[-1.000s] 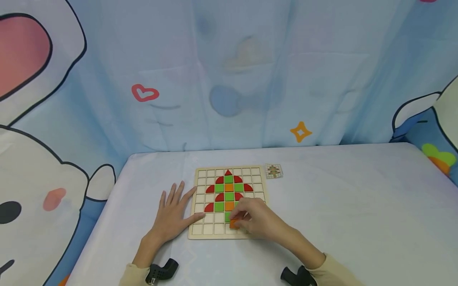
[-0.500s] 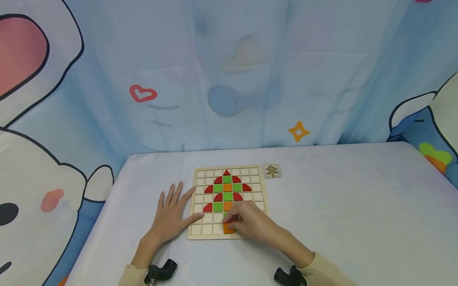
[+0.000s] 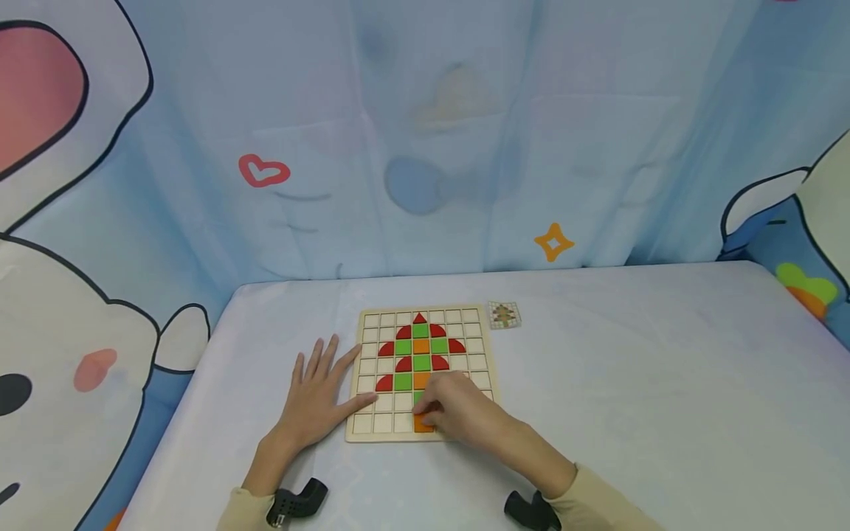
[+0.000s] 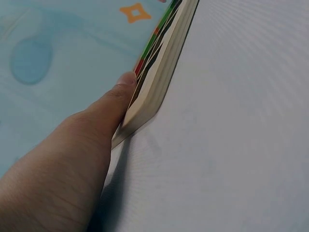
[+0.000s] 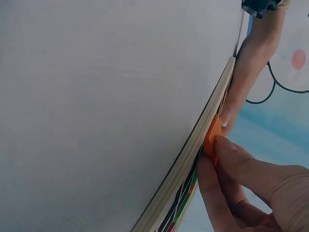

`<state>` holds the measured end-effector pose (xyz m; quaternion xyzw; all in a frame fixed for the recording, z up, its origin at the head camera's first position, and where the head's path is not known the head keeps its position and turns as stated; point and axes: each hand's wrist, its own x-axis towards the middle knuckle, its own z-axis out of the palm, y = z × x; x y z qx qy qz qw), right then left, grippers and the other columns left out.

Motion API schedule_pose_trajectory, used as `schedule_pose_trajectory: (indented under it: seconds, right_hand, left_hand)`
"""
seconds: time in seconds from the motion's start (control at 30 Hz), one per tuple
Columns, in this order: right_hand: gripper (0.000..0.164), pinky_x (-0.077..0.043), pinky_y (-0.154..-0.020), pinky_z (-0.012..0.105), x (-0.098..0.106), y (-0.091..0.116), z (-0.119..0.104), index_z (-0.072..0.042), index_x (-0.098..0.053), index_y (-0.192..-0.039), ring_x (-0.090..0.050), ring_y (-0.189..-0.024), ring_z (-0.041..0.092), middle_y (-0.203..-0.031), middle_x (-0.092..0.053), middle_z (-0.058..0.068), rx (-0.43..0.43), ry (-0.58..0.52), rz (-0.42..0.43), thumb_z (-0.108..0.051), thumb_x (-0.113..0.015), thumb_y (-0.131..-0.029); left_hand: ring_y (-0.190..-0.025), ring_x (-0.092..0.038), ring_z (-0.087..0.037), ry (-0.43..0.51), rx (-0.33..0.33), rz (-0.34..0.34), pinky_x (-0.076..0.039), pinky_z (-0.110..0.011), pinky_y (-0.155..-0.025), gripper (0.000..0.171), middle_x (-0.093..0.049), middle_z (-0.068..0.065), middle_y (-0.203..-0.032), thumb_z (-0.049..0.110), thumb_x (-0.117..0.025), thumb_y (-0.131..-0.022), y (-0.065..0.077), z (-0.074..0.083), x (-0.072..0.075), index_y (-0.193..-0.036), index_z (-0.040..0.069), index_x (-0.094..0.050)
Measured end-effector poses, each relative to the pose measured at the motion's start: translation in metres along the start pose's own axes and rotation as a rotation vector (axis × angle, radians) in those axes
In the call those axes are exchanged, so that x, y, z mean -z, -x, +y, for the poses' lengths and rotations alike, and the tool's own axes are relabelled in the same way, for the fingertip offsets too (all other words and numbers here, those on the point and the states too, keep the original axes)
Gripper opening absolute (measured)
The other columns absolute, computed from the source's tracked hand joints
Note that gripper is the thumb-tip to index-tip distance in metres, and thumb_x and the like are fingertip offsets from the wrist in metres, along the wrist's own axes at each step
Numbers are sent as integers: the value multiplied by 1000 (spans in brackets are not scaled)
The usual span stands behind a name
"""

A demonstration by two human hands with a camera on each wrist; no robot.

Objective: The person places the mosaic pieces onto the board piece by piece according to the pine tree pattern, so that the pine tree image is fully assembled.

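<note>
A wooden grid board (image 3: 471,318) lies on the table, its squares partly filled with red, green and orange tiles in a tree shape. My right hand (image 3: 468,409) pinches an orange square tile (image 3: 423,424) between thumb and fingers, over the bottom row near the middle. In the right wrist view that orange tile (image 5: 211,136) stands tilted at the board's near edge. With fingers spread straight, my left hand (image 3: 315,398) rests along the board's left side. Its thumb (image 4: 108,104) lies on the board's rim in the left wrist view. The right hand covers part of the lower right squares.
A small card (image 3: 505,316) with a printed tree pattern lies beside the board's upper right corner. White cloth covers the table (image 3: 631,383). Behind it hangs a blue cartoon curtain (image 3: 305,88). Both wrists wear black camera mounts (image 3: 296,501).
The right hand has moved slightly left with the orange tile, which now sits over the bottom-row square below the green column. The left hand has stayed in place on the board.
</note>
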<state>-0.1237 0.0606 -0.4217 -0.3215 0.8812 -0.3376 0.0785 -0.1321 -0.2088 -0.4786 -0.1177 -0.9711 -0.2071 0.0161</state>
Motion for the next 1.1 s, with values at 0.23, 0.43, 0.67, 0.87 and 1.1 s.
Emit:
schedule_pose_trajectory:
  seconds: [0.23, 0.43, 0.67, 0.87, 1.1]
  right_hand:
    - [11, -57, -71, 24, -3, 1, -6, 0, -84, -90, -63, -81, 17, -83, -68, 1, -1, 77, -11, 8, -83, -83]
    - [12, -58, -72, 24, -5, 4, -4, -1, -84, -91, -63, -80, 16, -84, -69, 1, 16, 85, -5, 8, -84, -82]
    - [23, -56, -82, 27, 11, 15, 15, -6, -82, -106, -64, -88, 9, -100, -76, -3, -15, -120, -86, 1, -83, -84]
    - [41, -61, -89, 34, 38, 41, 34, -3, -74, -125, -71, -102, 19, -116, -74, 4, -1, -121, -13, -13, -86, -87]
    - [70, -53, -101, 56, 80, 77, 70, -7, -59, -145, -58, -128, 34, -139, -58, 10, 17, 240, 353, -15, -91, -83]
  left_hand:
    - [-160, -4, -42, -3, 14, -16, 2, -66, -125, 90, -16, -19, -173, 63, -66, -91, 0, 0, 1, -164, 19, -38]
    - [-160, -6, -43, 14, 7, -6, 1, -67, -125, 89, -18, -20, -173, 64, -66, -91, 2, 0, 1, -163, 18, -40]
    - [-160, -4, -42, 13, 11, -21, 3, -66, -125, 89, -17, -19, -173, 64, -66, -92, 1, -1, -1, -164, 19, -39]
    - [-160, -4, -43, 21, 3, -31, 2, -67, -125, 89, -18, -20, -173, 64, -66, -92, 1, 0, 0, -164, 19, -39]
    - [-159, -8, -45, 88, -33, -77, 5, -74, -120, 80, -20, -20, -172, 61, -64, -96, 8, 0, 5, -161, 17, -44]
